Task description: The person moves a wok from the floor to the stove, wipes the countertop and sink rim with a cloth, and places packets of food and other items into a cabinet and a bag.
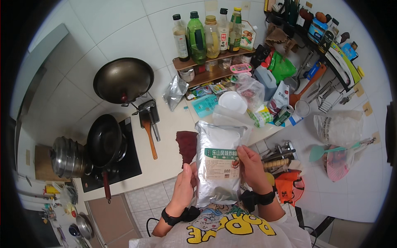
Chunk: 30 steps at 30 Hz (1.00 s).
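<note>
A silver foil pouch (215,188) with a green and beige label is held upright in front of my body, its printed side facing me. My left hand (185,184) grips its left edge, the fingers partly hidden behind it. On the opposite edge my right hand (252,168) is closed, with the thumb lying on the front. Clear plastic film (233,117) shows behind the pouch's top. Just left of the pouch, a dark red cloth (187,144) lies at the counter's edge.
A black frying pan (104,140) sits on the cooktop (131,153) at left, beside a stacked steamer pot (68,157). A wooden spatula (149,134) rests on the counter. Bottles (196,39) line a wooden shelf (202,77) at the back. A white plate (233,102) stands among packets.
</note>
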Motion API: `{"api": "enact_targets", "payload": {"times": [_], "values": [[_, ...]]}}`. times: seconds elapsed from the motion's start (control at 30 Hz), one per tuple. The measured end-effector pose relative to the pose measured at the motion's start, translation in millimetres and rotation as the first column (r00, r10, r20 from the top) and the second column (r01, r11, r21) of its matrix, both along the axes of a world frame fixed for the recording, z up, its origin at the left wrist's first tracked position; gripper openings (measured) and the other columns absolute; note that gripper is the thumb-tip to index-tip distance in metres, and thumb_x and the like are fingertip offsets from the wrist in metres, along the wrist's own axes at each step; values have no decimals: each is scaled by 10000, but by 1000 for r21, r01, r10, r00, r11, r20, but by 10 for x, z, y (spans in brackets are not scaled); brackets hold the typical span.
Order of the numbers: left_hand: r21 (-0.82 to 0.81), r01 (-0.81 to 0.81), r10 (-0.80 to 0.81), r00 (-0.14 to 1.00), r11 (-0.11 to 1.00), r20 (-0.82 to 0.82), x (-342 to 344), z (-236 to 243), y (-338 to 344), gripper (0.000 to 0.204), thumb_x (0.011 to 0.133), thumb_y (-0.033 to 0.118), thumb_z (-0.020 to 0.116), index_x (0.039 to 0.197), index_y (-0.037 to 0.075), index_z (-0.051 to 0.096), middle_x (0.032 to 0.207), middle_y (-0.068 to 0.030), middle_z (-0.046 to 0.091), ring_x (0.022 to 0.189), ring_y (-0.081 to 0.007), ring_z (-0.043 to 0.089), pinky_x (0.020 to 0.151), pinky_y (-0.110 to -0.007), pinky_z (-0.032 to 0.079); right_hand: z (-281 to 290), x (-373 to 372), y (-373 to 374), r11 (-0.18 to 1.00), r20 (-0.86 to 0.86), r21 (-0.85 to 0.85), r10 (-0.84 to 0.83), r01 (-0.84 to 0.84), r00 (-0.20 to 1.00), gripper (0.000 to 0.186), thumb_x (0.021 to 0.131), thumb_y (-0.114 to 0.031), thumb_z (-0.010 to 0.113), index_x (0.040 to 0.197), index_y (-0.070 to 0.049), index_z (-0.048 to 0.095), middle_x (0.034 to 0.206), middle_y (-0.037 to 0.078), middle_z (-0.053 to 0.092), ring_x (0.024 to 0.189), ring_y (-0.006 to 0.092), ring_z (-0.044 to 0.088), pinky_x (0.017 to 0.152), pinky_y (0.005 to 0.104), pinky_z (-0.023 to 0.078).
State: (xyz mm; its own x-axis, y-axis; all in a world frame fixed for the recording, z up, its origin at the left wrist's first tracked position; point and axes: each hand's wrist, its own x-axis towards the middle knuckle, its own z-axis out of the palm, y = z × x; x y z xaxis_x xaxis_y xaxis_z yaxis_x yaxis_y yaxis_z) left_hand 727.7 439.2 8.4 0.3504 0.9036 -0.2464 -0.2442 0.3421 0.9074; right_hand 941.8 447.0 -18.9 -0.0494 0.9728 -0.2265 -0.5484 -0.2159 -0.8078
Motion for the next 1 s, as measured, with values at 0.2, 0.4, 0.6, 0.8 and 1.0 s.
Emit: {"api": "enact_targets", "payload": {"times": [0.2, 0.4, 0.6, 0.8, 1.0], "values": [[1, 33, -32, 995, 999, -97, -5, -103, -22, 711, 1005, 526, 236, 1320, -79, 438, 1241, -155, 567, 1119, -192, 561, 963, -322, 434, -1, 42, -46, 999, -12, -29, -46, 45, 999, 222, 1000, -203, 483, 1020, -6, 583, 914, 10, 637, 792, 53, 590, 734, 201, 479], [-8, 48, -48, 999, 999, -10, 202, 18, -53, 673, 1018, 483, 240, 1354, -79, 394, 1264, -143, 549, 1137, -183, 540, 975, -305, 414, -156, 180, -121, 997, -41, -50, -62, 60, 997, 234, 1001, -196, 478, 1055, 7, 583, 957, 26, 641, 840, 72, 607, 777, 210, 490], [-48, 64, -63, 998, 997, 17, 315, -24, -68, 648, 1022, 457, 263, 1381, -76, 346, 1304, -160, 523, 1183, -211, 524, 1012, -324, 398, -95, 232, -172, 993, -55, -53, -110, 107, 992, 302, 985, -257, 524, 1109, 5, 610, 961, -2, 651, 824, 33, 575, 752, 177, 459], [-68, 73, -71, 997, 995, 34, 397, -65, -127, 553, 1038, 379, 299, 1407, -29, 354, 1295, -84, 521, 1156, -141, 508, 973, -268, 398, -63, 331, -233, 989, -72, -77, -134, 129, 988, 241, 997, -222, 493, 1049, -9, 593, 943, 9, 640, 821, 60, 594, 743, 196, 474], [-87, 52, -53, 999, 995, -4, 473, -64, -161, 517, 1037, 332, 328, 1412, -23, 342, 1319, -90, 506, 1176, -147, 496, 997, -279, 382, -69, 403, -251, 990, -74, -75, -122, 116, 990, 249, 997, -227, 494, 1062, -5, 586, 950, 10, 635, 833, 64, 597, 758, 201, 482]]}}
